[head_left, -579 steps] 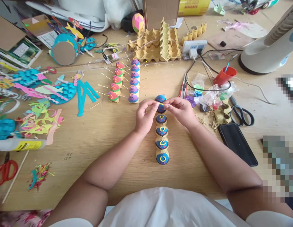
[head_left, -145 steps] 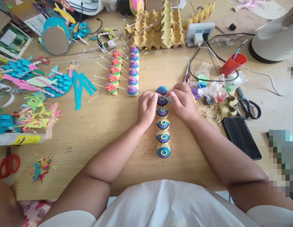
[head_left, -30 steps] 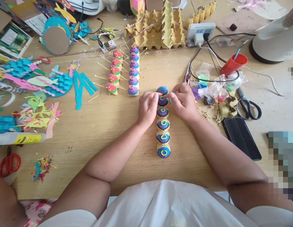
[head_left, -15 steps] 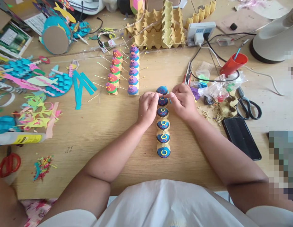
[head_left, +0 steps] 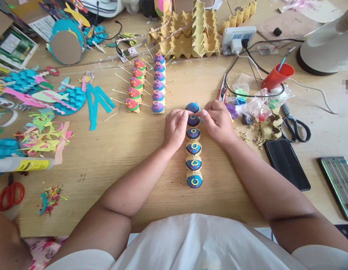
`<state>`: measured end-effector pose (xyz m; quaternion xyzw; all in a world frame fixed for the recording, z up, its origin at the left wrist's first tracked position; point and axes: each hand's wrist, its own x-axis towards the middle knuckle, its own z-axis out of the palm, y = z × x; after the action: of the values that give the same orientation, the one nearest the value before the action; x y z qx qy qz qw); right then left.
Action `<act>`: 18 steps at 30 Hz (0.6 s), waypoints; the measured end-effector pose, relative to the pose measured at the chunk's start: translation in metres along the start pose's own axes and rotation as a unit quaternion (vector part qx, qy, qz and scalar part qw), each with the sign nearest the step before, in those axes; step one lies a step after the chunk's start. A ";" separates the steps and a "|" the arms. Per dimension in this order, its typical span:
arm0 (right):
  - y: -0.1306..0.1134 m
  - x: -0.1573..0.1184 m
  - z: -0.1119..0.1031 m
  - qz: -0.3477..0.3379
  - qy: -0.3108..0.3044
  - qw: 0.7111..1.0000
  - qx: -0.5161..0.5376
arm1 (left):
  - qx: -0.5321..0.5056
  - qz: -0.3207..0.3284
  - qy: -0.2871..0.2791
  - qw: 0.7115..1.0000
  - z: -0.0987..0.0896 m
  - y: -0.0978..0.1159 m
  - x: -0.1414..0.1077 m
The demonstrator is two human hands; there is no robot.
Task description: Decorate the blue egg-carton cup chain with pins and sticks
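A strip of egg-carton cups runs lengthwise in front of me, its cups covered in blue and black clay with yellow rings and small pink dots. At the left of its far end is my left hand, fingers closed and tips over the second cup. Across from it, my right hand is closed in a pinch, its thumb and forefinger near the left fingertips. Whatever lies between the fingers is too small to make out. Beyond my left hand stand a red and green cup strip and a purple and blue cup strip, both with pins.
To the right lie a black phone, scissors, clay bags and a red cup. A utility knife is beyond my right hand. Paper scraps and a glue bottle lie left, near another person's arm.
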<state>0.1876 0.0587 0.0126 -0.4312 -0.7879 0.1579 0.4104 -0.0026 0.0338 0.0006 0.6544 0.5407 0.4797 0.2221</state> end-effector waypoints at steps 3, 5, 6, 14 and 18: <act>0.001 0.000 0.001 0.002 0.001 1.000 -0.003 | -0.003 0.003 0.000 1.000 0.000 0.000 0.000; 0.002 0.000 0.001 0.004 0.001 1.000 -0.003 | -0.008 0.004 0.001 1.000 0.000 0.000 0.000; 0.003 0.000 0.001 0.005 0.000 1.000 -0.003 | -0.011 0.004 0.003 1.000 0.000 0.000 0.000; -0.003 0.000 -0.002 0.047 0.020 0.996 0.079 | -0.062 -0.011 0.020 0.998 0.002 -0.006 0.002; 0.002 0.005 -0.003 0.079 0.087 0.985 0.129 | -0.070 -0.022 0.030 0.997 0.004 -0.009 0.002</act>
<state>0.1894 0.0631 0.0157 -0.4476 -0.6856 0.2521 0.5158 -0.0039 0.0393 -0.0075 0.6102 0.5264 0.5309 0.2619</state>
